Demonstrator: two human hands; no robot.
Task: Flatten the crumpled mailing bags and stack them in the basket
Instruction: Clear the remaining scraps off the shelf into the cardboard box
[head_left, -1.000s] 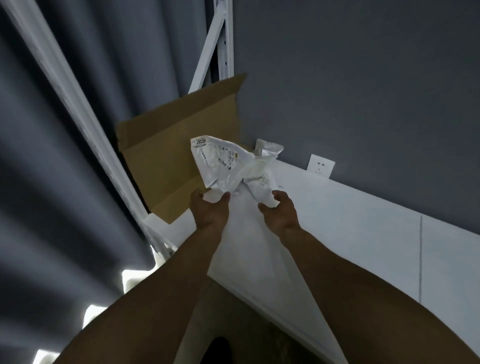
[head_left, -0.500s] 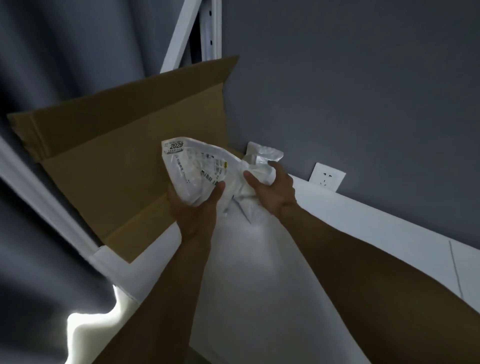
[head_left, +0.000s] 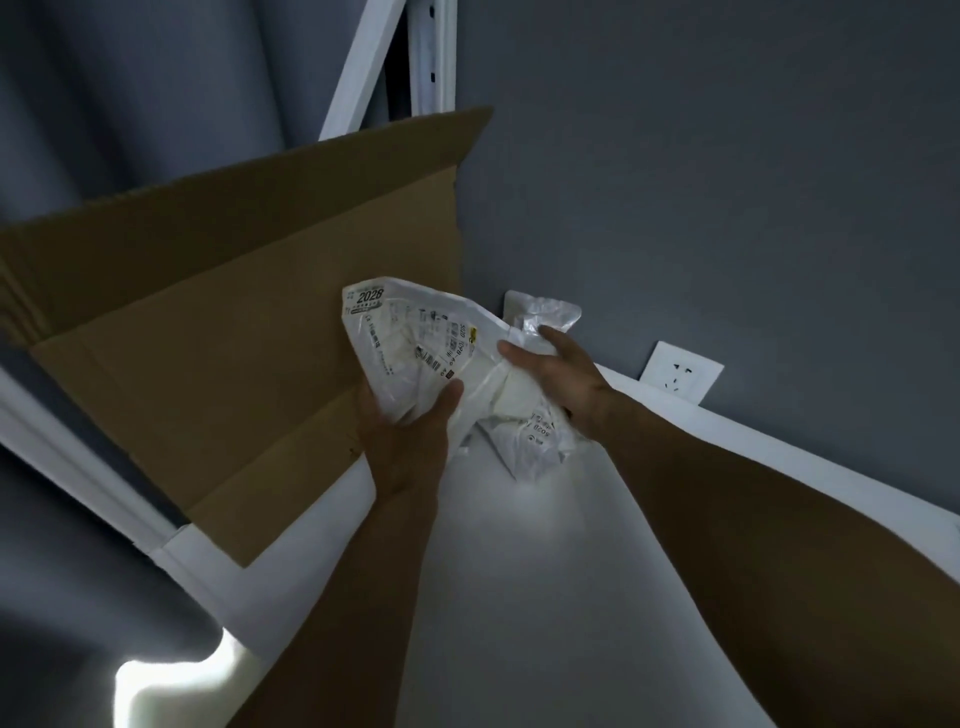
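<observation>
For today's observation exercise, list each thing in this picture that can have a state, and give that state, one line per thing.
White mailing bag: crumpled, held up off the table by both hands.
Left hand: gripping the bag's lower left part.
Right hand: gripping the bag's right part.
Cardboard box: flattened, leaning upright at the table's back.
Wall socket: nothing plugged in.

A crumpled white mailing bag (head_left: 415, 343) with printed labels is held bunched above the white tabletop (head_left: 519, 597).

left hand (head_left: 405, 441): bare, no glove, no ring seen | right hand (head_left: 561, 379): bare, no glove | both forearms: bare, no sleeves or watch in view
</observation>
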